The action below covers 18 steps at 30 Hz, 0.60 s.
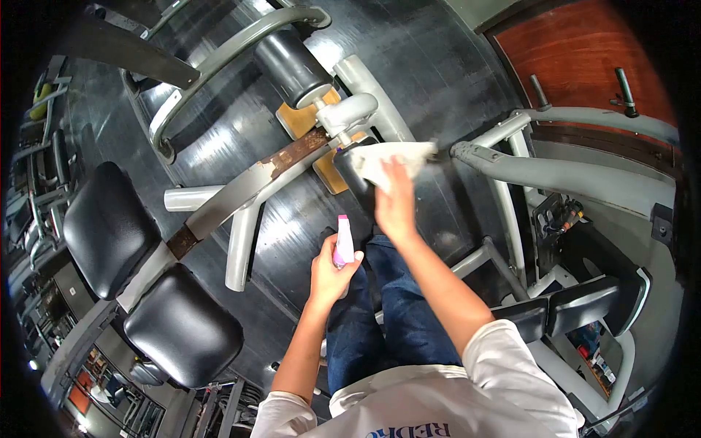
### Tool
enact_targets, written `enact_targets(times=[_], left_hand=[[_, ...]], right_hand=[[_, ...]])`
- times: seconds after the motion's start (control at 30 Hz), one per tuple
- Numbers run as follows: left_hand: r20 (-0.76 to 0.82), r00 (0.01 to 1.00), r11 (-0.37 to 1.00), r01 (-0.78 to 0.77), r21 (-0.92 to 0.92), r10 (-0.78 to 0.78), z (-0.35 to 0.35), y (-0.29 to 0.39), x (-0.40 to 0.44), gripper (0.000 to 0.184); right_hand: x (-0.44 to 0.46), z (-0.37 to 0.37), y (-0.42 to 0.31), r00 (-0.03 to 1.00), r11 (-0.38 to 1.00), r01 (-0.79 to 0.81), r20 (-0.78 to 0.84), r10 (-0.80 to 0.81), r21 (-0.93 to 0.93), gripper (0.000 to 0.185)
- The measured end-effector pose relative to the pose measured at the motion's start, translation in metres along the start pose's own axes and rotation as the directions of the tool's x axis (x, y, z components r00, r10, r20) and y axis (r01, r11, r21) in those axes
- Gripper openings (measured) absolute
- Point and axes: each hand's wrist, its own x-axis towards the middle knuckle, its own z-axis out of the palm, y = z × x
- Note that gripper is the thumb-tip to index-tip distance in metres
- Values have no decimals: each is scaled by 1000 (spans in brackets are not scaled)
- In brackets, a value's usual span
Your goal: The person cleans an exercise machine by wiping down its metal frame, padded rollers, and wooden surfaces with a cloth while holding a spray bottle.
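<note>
My left hand (334, 269) is wrapped round a spray bottle (343, 239) with a white and pink top, held upright in front of my legs. Further forward and to the right, my right hand (395, 204) presses a white cloth (387, 162) over the near black foam roller (355, 179) of a grey gym machine. The cloth covers part of that roller, and its right edge is blurred. A second black roller (293, 67) sits beyond the machine's central joint.
A worn grey beam (259, 179) runs from the rollers to two black seat pads (182, 325) at the left. Another machine's grey frame (569, 172) and black pads (584, 303) stand at the right. Dark flooring (431, 87) lies beneath.
</note>
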Motion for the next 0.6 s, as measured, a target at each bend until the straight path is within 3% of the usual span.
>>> enact_targets(times=[0.07,0.27,0.33,0.37,0.43,0.47,0.53,0.6], left_hand=[[-50,998,1000,-25,-6,25,0,1,6,53],[-79,997,1000,25,-14,-26,3,1,19,52],[-84,996,999,32,-9,-33,6,3,23,51],[-86,996,998,18,-54,-23,6,4,25,49],[-116,993,984,-36,-175,16,11,0,33,43],[-118,993,984,-35,-176,14,12,-3,36,43],[-102,994,994,-51,-94,42,9,6,43,44],[-125,990,993,-81,-91,69,14,-4,56,47]], right_hand=[[4,26,-36,976,927,-155,92,197,-341,64],[15,24,-21,975,885,-159,74,212,-438,68],[34,16,2,953,956,-288,77,292,-60,60],[42,11,10,935,940,-337,100,340,-50,50],[54,2,18,900,914,-406,171,402,-14,47],[57,0,21,852,877,-479,253,459,22,44],[51,11,40,860,881,-472,239,452,34,42],[46,18,55,916,847,-401,173,363,349,41]])
